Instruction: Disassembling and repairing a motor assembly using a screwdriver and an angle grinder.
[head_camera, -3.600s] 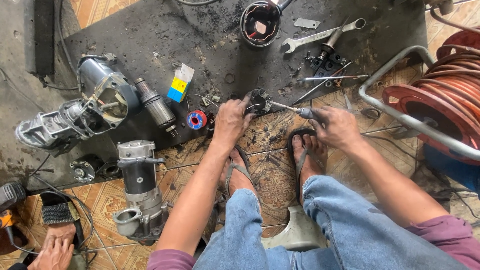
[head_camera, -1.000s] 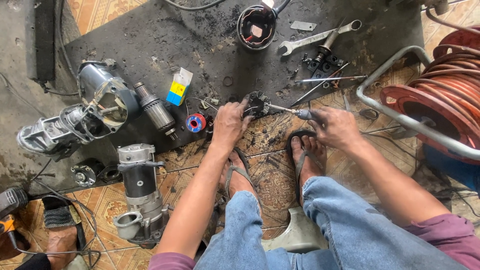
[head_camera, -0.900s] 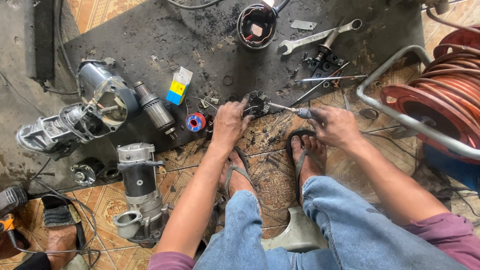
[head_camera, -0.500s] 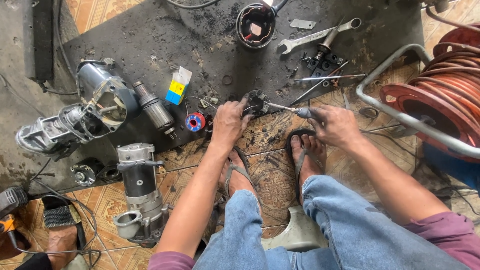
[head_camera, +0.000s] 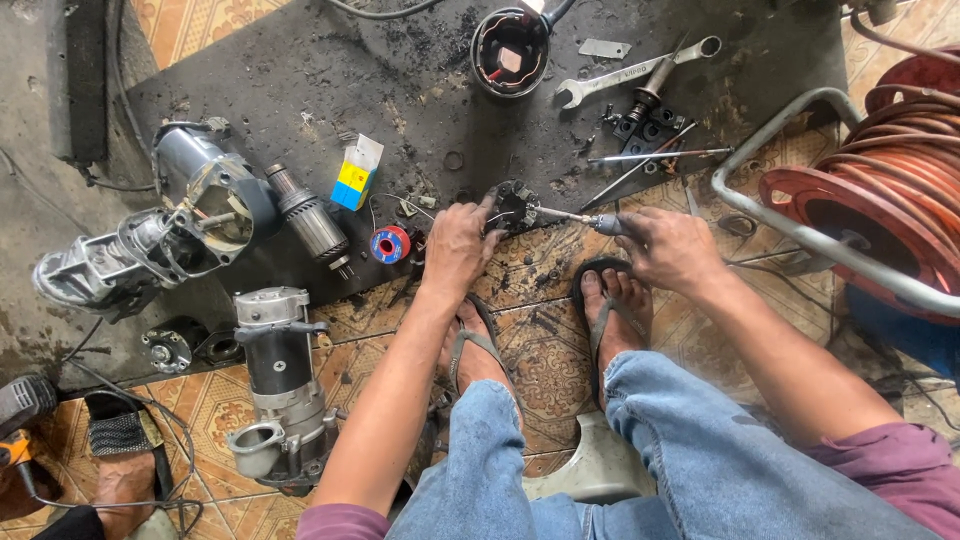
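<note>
Head view: left hand (head_camera: 455, 245) keeps pinning the small dark round metal part (head_camera: 512, 205) to the black floor mat (head_camera: 300, 70); right hand (head_camera: 670, 245), unmoved, grips a thin screwdriver (head_camera: 580, 218) against it.

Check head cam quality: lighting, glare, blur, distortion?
Head view: soft, even daylight, only faint shadows under the forearms. No strong glare; mild sheen on the spanner and the grey motor housing. Sharp in the centre, where the left hand steadies the small black part and the right hand holds the tool. Wide-angle stretch at the edges bends the hose reel.
</note>
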